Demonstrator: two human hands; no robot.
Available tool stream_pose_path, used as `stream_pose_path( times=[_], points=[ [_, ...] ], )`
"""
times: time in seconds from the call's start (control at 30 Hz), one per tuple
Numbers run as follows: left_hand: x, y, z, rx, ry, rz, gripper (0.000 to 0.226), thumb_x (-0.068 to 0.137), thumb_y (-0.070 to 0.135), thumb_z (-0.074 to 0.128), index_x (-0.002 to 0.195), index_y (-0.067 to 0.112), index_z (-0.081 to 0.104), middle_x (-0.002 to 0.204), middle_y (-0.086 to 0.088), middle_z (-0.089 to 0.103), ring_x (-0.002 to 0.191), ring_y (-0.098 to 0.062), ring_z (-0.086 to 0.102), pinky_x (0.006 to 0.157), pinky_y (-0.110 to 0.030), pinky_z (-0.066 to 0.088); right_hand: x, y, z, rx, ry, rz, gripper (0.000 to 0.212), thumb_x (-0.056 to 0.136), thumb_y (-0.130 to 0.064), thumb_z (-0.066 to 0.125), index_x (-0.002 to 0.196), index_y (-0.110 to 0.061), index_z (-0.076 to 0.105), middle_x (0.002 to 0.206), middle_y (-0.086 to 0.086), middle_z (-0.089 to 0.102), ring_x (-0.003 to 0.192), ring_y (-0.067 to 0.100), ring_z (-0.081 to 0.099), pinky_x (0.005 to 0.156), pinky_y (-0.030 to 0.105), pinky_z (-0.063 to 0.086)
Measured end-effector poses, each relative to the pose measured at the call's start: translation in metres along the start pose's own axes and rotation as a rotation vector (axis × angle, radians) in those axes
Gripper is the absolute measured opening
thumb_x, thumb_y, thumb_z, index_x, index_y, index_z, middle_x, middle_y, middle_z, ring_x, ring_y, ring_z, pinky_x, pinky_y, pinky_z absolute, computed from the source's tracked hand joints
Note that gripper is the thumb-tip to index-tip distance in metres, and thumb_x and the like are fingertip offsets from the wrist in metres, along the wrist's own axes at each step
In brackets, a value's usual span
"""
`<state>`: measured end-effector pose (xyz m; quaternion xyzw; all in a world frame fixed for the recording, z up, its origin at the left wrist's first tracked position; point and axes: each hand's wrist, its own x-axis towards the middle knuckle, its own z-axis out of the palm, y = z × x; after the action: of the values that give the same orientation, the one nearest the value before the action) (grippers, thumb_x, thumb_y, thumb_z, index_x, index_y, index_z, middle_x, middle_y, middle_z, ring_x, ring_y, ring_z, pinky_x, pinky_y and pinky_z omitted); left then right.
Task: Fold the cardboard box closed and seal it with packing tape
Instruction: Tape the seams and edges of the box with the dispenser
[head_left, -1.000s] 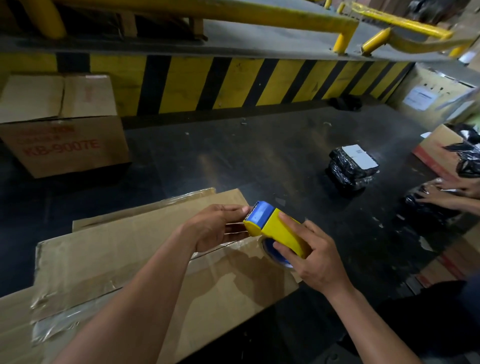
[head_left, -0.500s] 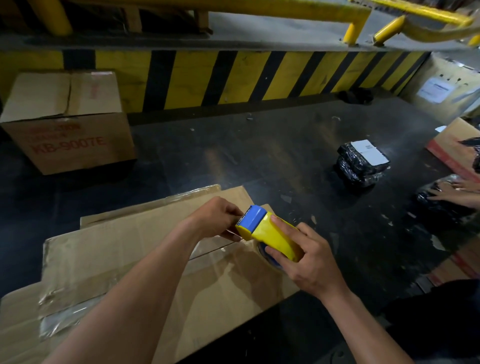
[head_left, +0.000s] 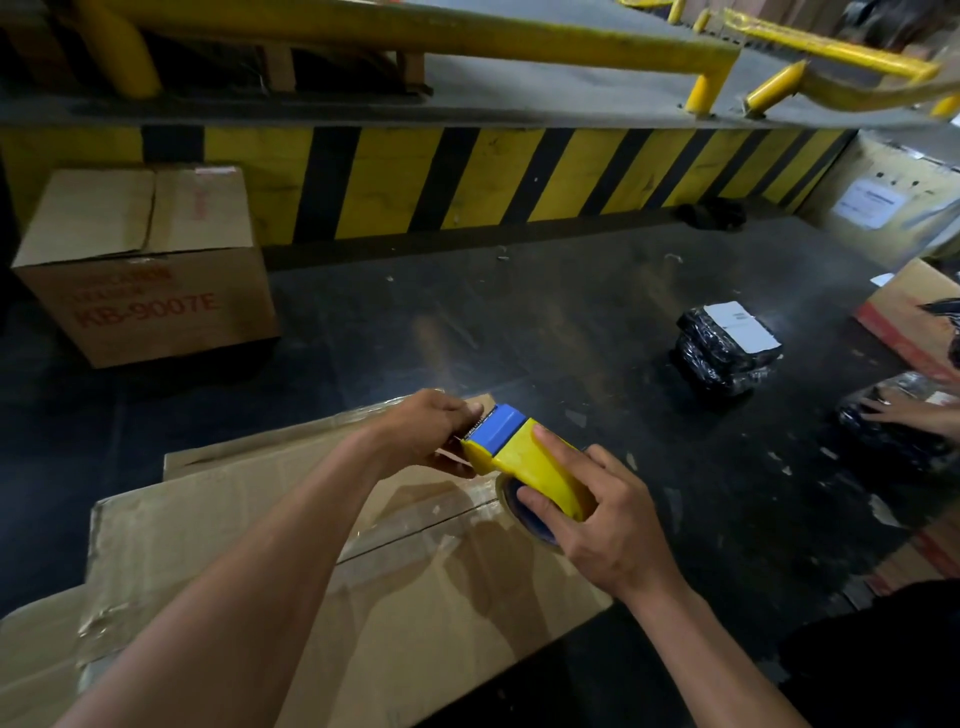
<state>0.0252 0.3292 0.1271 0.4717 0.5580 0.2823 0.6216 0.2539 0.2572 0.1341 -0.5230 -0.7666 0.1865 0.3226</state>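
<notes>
Since the earlier frame, the left hand (head_left: 426, 431) has been drawn in against the blue cutter end of the tape dispenser (head_left: 519, 457), and the short gap between them has been closed. The dispenser itself has hardly shifted over the cardboard box (head_left: 270, 530).

**Present state.** The dispenser is gripped by the right hand (head_left: 608, 530), with the fingers wrapped over the yellow body and the thumb set against the tape roll (head_left: 524, 512). The left-hand fingers are curled at the cutter, and the free tape end (head_left: 449, 456) appears to be pinched there. The clear film is barely made out. Both hands are held close together above the far end of the box. The box lies on the dark counter (head_left: 519, 322) with its flaps folded down. The centre seam (head_left: 415, 530) is visible and is judged not yet freshly sealed.

**Step in hand: starting the strip.**
1. A short length of tape should be drawn out straight, so that it is not twisted or stuck to itself.
2. The free end should be anchored just over the far edge and pressed flat.
3. The dispenser should be kept low and centred on the seam as it is drawn toward the body.
4. The flaps should be held butted together so that both are caught evenly.

Old wrinkled tape on the box surface may weaken adhesion, so firm smoothing is advised.
</notes>
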Motion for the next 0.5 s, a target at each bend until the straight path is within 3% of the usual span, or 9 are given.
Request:
stream_pose_path(
  times=[0.13,0.23,0.3,0.4,0.5],
  points=[
    [0.003,-0.002,-0.009,0.09,-0.047,-0.029,0.019,0.102,0.002,0.055,0.111,-0.004,0.071,0.108,-0.025,0.073,0.091,-0.028,0.074,0.071,-0.031,0.062,-0.001,-0.001,-0.001,0.006,-0.02,0.039,0.063,0.08,-0.061,0.065,0.139,-0.049,0.047,0.087,-0.009,0.048,0.08,0.01,0.054,0.064,0.012,0.042],
    [0.016,0.001,-0.007,0.164,0.015,0.023,0.013,0.098,-0.004,0.057,0.097,-0.005,0.07,0.088,-0.019,0.07,0.071,-0.019,0.07,0.061,-0.024,0.06,-0.001,-0.003,0.004,-0.018,-0.039,0.088,0.066,0.08,-0.057,0.07,0.141,-0.047,0.047,0.085,-0.009,0.046,0.079,0.008,0.053,0.063,0.011,0.04],
    [0.031,0.004,-0.003,0.273,0.055,0.061,0.015,0.096,-0.002,0.06,0.087,0.003,0.07,0.074,-0.01,0.065,0.064,-0.016,0.064,0.056,-0.024,0.06,0.0,-0.007,0.01,-0.064,-0.032,0.12,0.067,0.08,-0.056,0.07,0.142,-0.042,0.048,0.081,-0.01,0.044,0.075,0.008,0.052,0.064,0.013,0.04],
    [0.056,0.008,-0.004,0.4,0.087,0.111,0.014,0.092,0.005,0.07,0.079,0.01,0.071,0.065,-0.003,0.066,0.06,-0.015,0.062,0.056,-0.026,0.058,0.001,-0.01,0.013,-0.114,-0.025,0.155,0.067,0.083,-0.057,0.066,0.144,-0.039,0.046,0.082,-0.011,0.043,0.078,0.013,0.054,0.071,0.027,0.048],
    [0.08,0.013,-0.006,0.464,0.086,0.142,0.007,0.089,0.005,0.073,0.083,0.007,0.074,0.064,-0.003,0.069,0.059,-0.013,0.062,0.062,-0.031,0.061,0.004,-0.011,0.013,-0.141,-0.037,0.205,0.065,0.085,-0.057,0.063,0.145,-0.038,0.045,0.087,-0.006,0.046,0.087,0.02,0.058,0.077,0.03,0.049]
  ],
)
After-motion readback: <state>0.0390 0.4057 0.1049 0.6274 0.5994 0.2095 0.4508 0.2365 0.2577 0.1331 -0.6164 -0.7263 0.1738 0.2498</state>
